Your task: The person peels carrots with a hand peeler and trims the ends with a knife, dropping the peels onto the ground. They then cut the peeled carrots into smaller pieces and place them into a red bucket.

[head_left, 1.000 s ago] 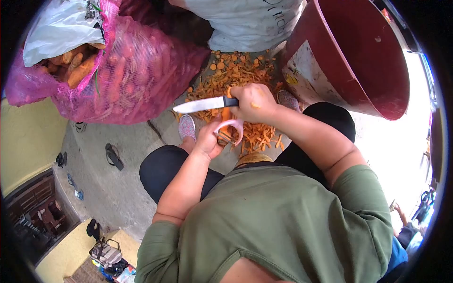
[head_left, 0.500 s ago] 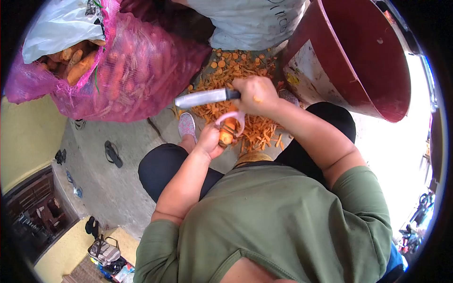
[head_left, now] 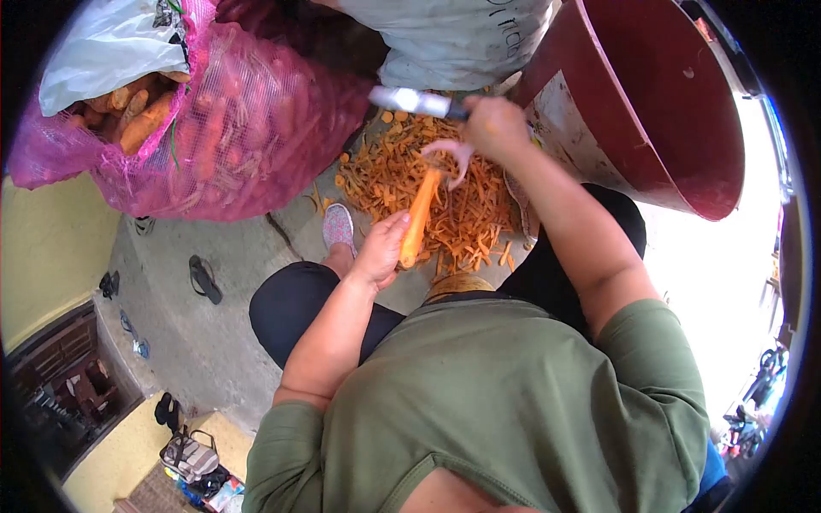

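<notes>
A peeled orange carrot (head_left: 419, 221) slants upward from my left hand (head_left: 382, 248), whose fingers are wrapped round its lower part. My right hand (head_left: 496, 126) is closed on a knife (head_left: 419, 102) with a dark handle, its blade pointing left. A pink peeler (head_left: 458, 156) is at the carrot's upper end, just below my right hand, which seems to hold it too; its edge is blurred. Beneath both hands, a pile of orange peelings and cut ends (head_left: 385, 171) covers the ground.
A pink mesh sack (head_left: 248, 120) of carrots lies at the upper left. Beyond the peelings stands a white sack (head_left: 462, 43). A large red bin (head_left: 581, 94) rises at the upper right. A dark slipper (head_left: 205, 280) lies on the concrete floor (head_left: 222, 350).
My right hand has moved up and right with the knife and peeler. The carrot now shows more of its length, tilted away from me, in my left hand.
</notes>
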A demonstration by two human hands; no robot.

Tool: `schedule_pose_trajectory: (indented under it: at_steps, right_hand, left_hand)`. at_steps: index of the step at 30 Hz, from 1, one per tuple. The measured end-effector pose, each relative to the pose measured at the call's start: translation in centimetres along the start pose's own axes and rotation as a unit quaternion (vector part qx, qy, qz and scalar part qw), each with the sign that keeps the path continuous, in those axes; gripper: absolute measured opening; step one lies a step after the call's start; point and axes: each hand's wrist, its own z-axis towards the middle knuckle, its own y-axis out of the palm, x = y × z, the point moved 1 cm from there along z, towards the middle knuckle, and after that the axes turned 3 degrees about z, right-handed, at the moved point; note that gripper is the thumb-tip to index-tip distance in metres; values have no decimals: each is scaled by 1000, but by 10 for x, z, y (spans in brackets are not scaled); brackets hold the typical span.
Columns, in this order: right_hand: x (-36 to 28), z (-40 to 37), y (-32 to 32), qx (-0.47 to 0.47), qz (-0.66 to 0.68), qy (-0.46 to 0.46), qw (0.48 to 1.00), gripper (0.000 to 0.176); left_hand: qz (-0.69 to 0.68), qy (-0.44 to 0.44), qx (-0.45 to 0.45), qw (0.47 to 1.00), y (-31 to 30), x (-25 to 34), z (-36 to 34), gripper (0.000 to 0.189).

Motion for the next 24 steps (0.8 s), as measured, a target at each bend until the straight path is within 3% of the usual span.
schedule_pose_trajectory:
  at_steps: [1,2,4,6,8,10,12,13,16,18,22,23,24]
  right_hand:
    - [20,17,5,38,-50,25,998,24]
    - [32,27,1,1,58,96,994,27]
    - [26,18,-4,76,156,72,982,26]
    - [-6,-6,-10,60,83,15,995,24]
    - [-23,-19,-8,-19,63,-68,995,23]
    - [-9,-8,-3,0,67,3,998,23]
    - [12,9,-6,84,22,5,996,24]
    - [19,15,-9,63,117,52,990,24]
    - [-5,-4,-15,53,83,31,995,25]
    - [-19,-15,-9,-17,57,-57,997,26]
    - [23,22,0,32,8,21,999,28]
    - [33,24,1,38,162,108,980,29]
    - [29,21,-3,41,155,91,983,29]
  left_hand:
    - [-13,-8,0,1000,1,2,-1,28]
    - [-25,-15,0,1000,1,5,-3,28]
    - [-40,-26,-3,999,2,8,-5,28]
    - [-47,-34,-10,998,3,8,-5,28]
    - [-35,-35,-44,998,3,8,-5,28]
    - [-36,-45,-55,997,3,9,-4,28]
    - [-52,-60,-40,996,1,11,-5,28]
    - [-52,-61,-36,996,2,12,-6,28]
    - [-58,-66,-24,996,4,13,-7,28]
    - [-71,-72,-15,995,4,11,-5,27]
    - [-138,-81,-57,985,-1,12,-6,30]
    - [-151,-81,-62,983,0,14,-8,30]
    - [-162,-81,-69,981,1,17,-9,31]
